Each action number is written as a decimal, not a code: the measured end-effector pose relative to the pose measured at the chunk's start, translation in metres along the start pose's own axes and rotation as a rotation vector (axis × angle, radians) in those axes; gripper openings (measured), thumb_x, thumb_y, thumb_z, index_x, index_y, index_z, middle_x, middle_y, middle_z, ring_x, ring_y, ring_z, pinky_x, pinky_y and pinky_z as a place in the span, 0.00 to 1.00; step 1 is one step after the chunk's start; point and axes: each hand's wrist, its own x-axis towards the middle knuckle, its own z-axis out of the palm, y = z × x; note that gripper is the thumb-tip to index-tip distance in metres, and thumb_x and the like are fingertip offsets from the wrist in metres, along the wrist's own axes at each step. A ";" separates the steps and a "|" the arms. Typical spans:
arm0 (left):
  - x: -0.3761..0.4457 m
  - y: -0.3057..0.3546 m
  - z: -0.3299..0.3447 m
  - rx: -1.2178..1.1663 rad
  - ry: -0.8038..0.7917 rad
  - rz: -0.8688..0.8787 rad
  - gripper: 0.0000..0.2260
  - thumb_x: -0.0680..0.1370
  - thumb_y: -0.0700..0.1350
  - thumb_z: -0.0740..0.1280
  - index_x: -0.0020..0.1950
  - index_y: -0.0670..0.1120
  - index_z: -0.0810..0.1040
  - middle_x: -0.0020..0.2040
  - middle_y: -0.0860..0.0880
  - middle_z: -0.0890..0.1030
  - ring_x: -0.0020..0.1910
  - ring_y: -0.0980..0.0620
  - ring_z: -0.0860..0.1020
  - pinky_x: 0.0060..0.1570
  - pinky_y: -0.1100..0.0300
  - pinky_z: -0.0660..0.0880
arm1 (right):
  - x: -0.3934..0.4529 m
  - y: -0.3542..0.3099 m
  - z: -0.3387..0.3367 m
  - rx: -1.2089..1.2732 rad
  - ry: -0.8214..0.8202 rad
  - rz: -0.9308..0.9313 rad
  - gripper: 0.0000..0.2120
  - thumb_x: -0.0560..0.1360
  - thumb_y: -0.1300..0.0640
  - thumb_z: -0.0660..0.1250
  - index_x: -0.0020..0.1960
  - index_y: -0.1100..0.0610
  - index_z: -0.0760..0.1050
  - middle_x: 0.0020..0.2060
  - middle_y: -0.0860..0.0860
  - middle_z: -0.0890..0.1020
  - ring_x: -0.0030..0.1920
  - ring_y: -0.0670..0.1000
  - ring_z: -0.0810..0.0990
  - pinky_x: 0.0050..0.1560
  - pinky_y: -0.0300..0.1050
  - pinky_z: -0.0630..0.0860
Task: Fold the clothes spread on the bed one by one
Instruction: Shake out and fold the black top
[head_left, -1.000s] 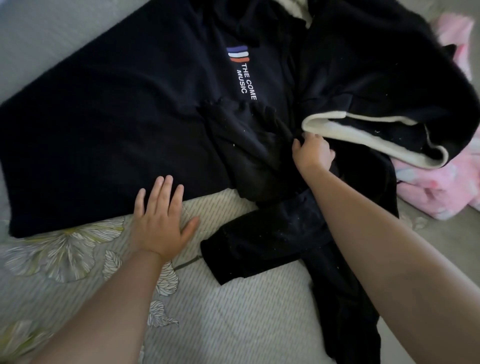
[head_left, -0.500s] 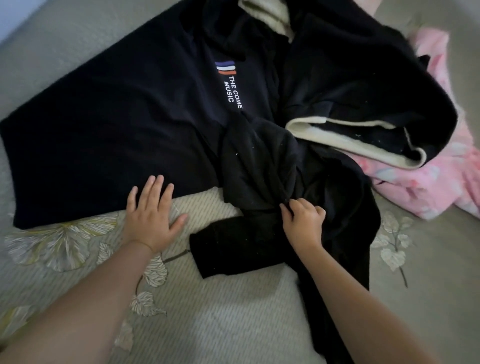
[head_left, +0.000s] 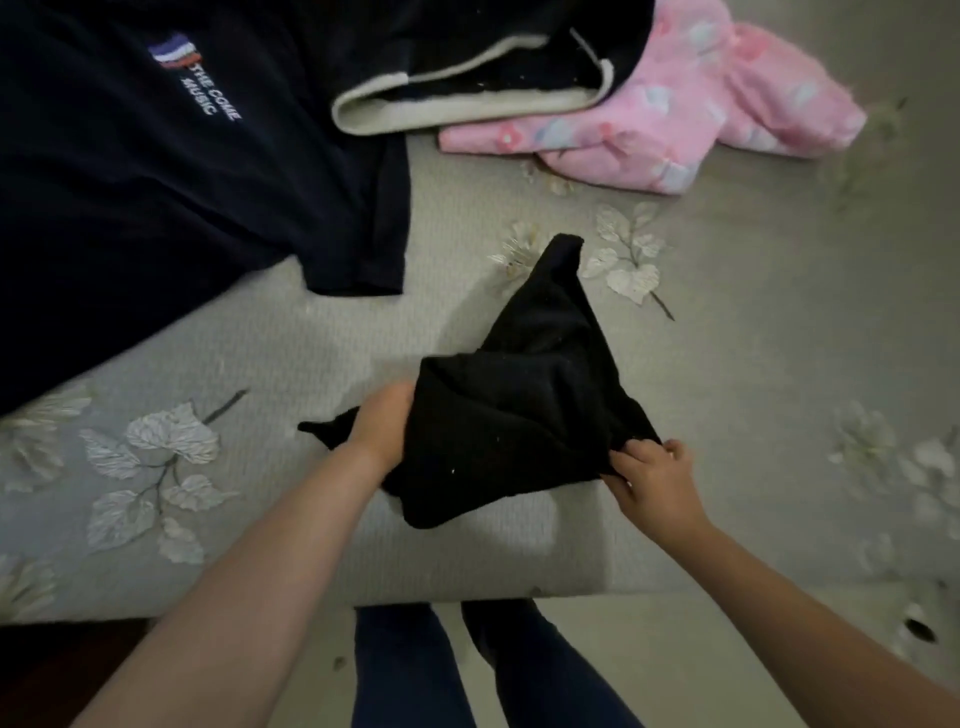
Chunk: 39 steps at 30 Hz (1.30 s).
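Black garment (head_left: 524, 415) now off the pile, each hand's grip clamped on it.

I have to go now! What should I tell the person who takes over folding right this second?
Left hand: grips the left side of the small black garment.
Right hand: pinches its right edge.
The garment is bunched, at the near edge of the bed, apart from the other clothes.
Done: nothing looks folded.
Left: spread and fold this piece, then the dark shirt with the logo, the black garment with cream lining and the pink clothes, all lying unfolded at the far side.
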 end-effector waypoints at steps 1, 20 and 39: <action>-0.005 0.007 0.021 0.047 -0.004 0.024 0.14 0.77 0.31 0.57 0.61 0.33 0.72 0.59 0.34 0.75 0.59 0.36 0.73 0.59 0.48 0.70 | -0.017 0.017 -0.001 -0.018 -0.030 0.042 0.06 0.57 0.61 0.75 0.33 0.58 0.81 0.25 0.51 0.78 0.25 0.51 0.78 0.39 0.46 0.66; -0.046 0.021 0.143 -0.029 0.376 -0.097 0.19 0.77 0.41 0.64 0.67 0.39 0.69 0.46 0.47 0.75 0.47 0.50 0.75 0.45 0.70 0.65 | 0.009 0.067 0.004 0.629 -0.094 0.524 0.30 0.74 0.60 0.64 0.73 0.56 0.57 0.38 0.51 0.76 0.46 0.55 0.78 0.44 0.34 0.67; -0.022 0.041 0.032 0.207 0.552 0.009 0.20 0.76 0.39 0.64 0.66 0.35 0.66 0.66 0.35 0.67 0.67 0.40 0.64 0.64 0.58 0.58 | 0.043 0.106 -0.030 0.415 0.025 0.499 0.15 0.78 0.54 0.59 0.47 0.67 0.75 0.40 0.63 0.80 0.41 0.60 0.76 0.37 0.46 0.64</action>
